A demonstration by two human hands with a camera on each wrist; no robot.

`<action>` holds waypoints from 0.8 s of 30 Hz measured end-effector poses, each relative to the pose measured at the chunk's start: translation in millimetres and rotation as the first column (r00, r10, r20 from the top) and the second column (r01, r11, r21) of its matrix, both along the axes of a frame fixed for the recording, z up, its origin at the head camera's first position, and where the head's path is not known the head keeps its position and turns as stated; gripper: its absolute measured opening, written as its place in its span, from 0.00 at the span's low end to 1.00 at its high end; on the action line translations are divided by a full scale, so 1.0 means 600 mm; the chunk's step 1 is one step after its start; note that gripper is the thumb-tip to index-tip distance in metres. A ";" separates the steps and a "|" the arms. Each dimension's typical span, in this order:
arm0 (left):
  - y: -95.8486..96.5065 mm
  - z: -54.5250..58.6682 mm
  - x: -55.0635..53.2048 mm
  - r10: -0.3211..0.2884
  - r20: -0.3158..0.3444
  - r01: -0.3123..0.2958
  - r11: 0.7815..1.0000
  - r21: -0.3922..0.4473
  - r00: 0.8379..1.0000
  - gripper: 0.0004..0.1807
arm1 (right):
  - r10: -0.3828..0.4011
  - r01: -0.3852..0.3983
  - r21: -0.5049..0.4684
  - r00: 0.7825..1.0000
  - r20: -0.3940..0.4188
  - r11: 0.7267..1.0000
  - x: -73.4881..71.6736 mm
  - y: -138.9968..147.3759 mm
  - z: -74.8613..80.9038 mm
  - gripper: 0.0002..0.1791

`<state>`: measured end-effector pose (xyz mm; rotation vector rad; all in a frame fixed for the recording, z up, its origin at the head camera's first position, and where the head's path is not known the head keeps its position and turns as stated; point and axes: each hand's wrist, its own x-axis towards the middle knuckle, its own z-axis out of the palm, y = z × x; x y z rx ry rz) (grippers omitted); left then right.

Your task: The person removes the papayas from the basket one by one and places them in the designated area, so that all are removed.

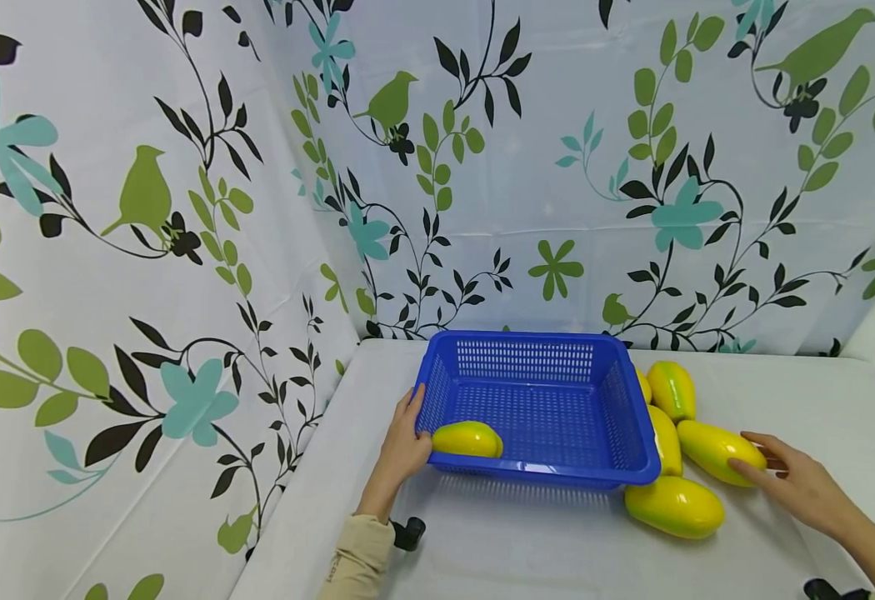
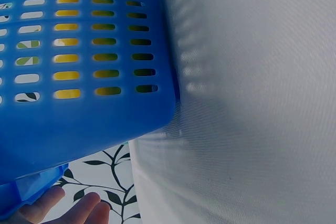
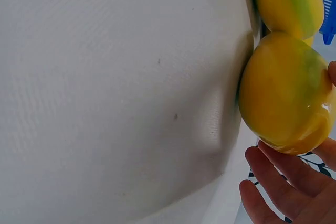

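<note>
My left hand (image 1: 405,446) grips the left rim of a blue plastic basket (image 1: 542,469), thumb over the edge. One glossy yellow-green mango (image 1: 466,438) lies inside, at the near left corner. To the right of the basket, my right hand (image 1: 801,479) holds the right end of another mango (image 1: 713,450), thumb on one side and a finger on the other. That mango's rounded end (image 3: 286,95) fills the right part of the right wrist view, with the other fingers (image 3: 273,179) spread below it. Through slots in the basket wall (image 2: 79,116), yellow shows in the left wrist view.
More mangoes lie against the basket's right side: one at the back (image 1: 672,390), one beside the wall (image 1: 665,442) and one in front (image 1: 675,507). Another is partly hidden behind the rim. A white cloth (image 1: 527,550) covers the table; a patterned curtain (image 1: 512,217) hangs behind.
</note>
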<state>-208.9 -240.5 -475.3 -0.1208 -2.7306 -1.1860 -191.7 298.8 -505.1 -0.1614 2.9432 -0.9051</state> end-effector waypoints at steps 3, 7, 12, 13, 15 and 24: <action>0.001 0.000 0.000 0.002 0.001 -0.002 1.000 -0.003 1.000 0.42 | 0.011 -0.011 0.003 1.000 -0.020 1.000 -0.001 -0.001 0.003 0.39; 0.001 0.000 0.000 0.002 -0.003 -0.002 1.000 -0.004 1.000 0.42 | 0.033 -0.032 0.007 0.998 -0.047 0.999 -0.005 -0.005 0.011 0.38; 0.001 0.001 -0.001 0.005 -0.005 -0.005 1.000 -0.005 1.000 0.42 | 0.053 -0.052 0.021 0.996 -0.075 0.998 -0.014 -0.012 0.024 0.36; 0.001 0.001 -0.001 0.005 -0.006 -0.005 1.000 -0.006 1.000 0.42 | 0.056 -0.054 0.021 0.995 -0.081 0.998 -0.015 -0.013 0.026 0.36; 0.001 0.002 0.000 0.004 -0.005 -0.004 1.000 -0.006 1.000 0.42 | 0.062 -0.061 0.019 0.994 -0.092 0.998 -0.017 -0.017 0.031 0.36; 0.001 -0.001 -0.001 0.006 -0.015 -0.006 1.000 -0.015 1.000 0.42 | 0.099 -0.095 0.031 0.986 -0.138 0.995 -0.031 -0.034 0.065 0.36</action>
